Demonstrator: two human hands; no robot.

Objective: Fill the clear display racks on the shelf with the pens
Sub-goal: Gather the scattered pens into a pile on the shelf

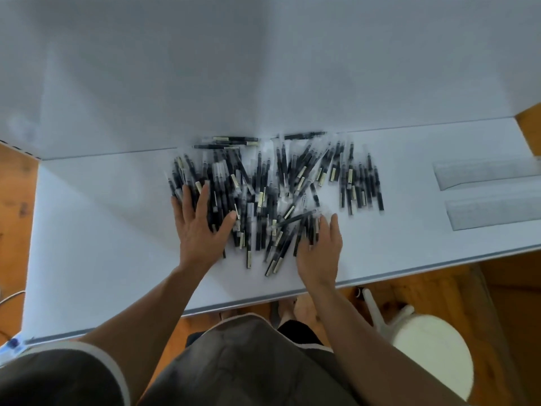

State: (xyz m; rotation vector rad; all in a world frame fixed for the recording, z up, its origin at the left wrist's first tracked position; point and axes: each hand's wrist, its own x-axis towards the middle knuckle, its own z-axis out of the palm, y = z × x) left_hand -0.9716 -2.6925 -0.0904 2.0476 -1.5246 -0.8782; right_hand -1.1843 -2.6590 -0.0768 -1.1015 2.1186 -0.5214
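Loose heap of slim dark pens [263,194], apparently each with a pale label band and some in clear wrapping, lying crisscrossed on the middle of a flat white shelf [102,230], with a few strays against the back wall. Judged from their form, the pens are light, stiff and smooth; they are likely to roll and slide over one another, so a single pen is best pinched at mid-barrel, and a bundle should be squared parallel before it is lifted. The left hand [199,230] lies flat on the heap's left edge with fingers straight and spread, gripping nothing. The right hand [320,250] rests on the heap's near right part, fingers extended and somewhat blurred, also holding nothing that can be made out. Two long clear plastic display racks [483,171] lie one behind the other at the shelf's right end, well apart from the heap; both appear unfilled, though their transparency makes this uncertain. Transfer has therefore, by appearance, not yet begun. Below the shelf's front edge are a round white stool [433,347] and a brown wooden floor [512,303].
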